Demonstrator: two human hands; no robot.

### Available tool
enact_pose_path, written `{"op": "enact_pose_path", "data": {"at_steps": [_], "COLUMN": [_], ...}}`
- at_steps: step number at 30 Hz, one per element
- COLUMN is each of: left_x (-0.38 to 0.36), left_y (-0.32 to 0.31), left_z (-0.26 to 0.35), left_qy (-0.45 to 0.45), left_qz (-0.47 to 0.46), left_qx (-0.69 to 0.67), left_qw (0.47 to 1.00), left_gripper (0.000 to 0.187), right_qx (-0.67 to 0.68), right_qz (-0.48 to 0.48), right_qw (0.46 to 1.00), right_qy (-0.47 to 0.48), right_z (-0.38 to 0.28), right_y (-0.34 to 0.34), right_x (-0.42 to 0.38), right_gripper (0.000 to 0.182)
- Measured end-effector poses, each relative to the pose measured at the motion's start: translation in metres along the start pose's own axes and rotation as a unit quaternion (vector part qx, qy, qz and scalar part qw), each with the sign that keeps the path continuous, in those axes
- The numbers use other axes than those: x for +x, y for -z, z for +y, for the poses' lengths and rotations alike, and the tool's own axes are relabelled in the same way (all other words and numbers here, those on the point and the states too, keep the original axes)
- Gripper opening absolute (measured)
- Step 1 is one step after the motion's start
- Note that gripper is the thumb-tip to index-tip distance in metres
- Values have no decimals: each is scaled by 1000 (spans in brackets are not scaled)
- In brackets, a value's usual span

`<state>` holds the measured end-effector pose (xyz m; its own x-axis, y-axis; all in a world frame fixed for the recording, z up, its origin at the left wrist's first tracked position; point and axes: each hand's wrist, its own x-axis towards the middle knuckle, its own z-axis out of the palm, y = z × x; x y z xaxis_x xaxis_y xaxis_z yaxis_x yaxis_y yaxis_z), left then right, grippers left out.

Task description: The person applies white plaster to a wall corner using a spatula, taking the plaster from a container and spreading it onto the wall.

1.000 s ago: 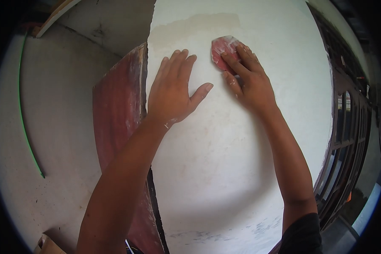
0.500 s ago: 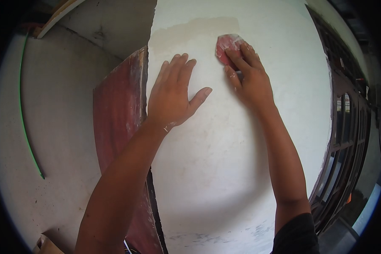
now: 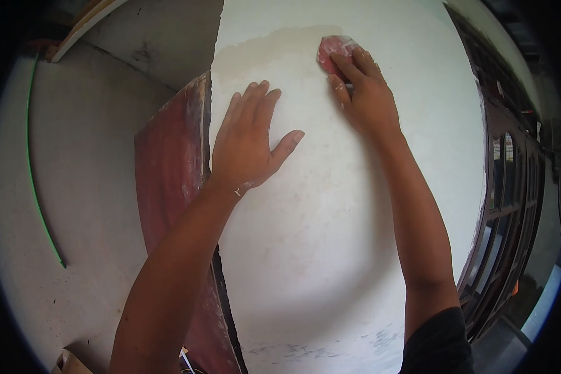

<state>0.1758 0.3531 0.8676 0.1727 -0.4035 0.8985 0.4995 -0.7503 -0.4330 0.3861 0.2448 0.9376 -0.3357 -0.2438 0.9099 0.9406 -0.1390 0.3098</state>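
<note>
My right hand [image 3: 372, 103] holds a piece of red sandpaper [image 3: 334, 51] flat against the white wall [image 3: 311, 249]. White dust covers parts of the sandpaper, and its lower side is hidden under my fingers. A greyish-beige patch [image 3: 274, 45] on the wall lies just left of the sandpaper. My left hand [image 3: 246, 137] rests palm-down on the same wall, lower and further left, with its thumb spread and nothing in it. Whitish smears show on both hands.
A reddish-brown wooden panel [image 3: 168, 162] stands along the wall's left edge. Further left, a thin green strip [image 3: 32, 168] hangs against a grey wall [image 3: 84, 156]. Dark-framed windows [image 3: 505, 187] line the right side. A cardboard-like piece [image 3: 68, 361] sits at the bottom left.
My right hand has slid the sandpaper slightly upward on the wall. The left hand remains spread on the wall, and the whole view has shifted a little.
</note>
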Motion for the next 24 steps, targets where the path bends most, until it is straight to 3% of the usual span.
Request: {"op": "enact_pose_path", "data": {"at_steps": [5,11,14,24], "left_x": [1,0,1,0], "left_y": [0,-1,-4,-5], "left_z": [1,-1,-3,-3], "left_qy": [4,1,-17,-19], "left_qz": [1,2,26,33], "left_qx": [7,1,9,4], "left_qw": [1000,1000,999,999], "left_gripper": [65,65,67,67], "right_qx": [25,48,46,44], "right_qz": [-24,43,24,-12], "right_qw": [999,997,998,999], "right_qy": [-5,33,39,28], "right_z": [-4,-3,-6,-26], "right_y": [17,-12,-29,6], "right_x": [-44,19,39,-42], "right_gripper": [44,42,41,41]}}
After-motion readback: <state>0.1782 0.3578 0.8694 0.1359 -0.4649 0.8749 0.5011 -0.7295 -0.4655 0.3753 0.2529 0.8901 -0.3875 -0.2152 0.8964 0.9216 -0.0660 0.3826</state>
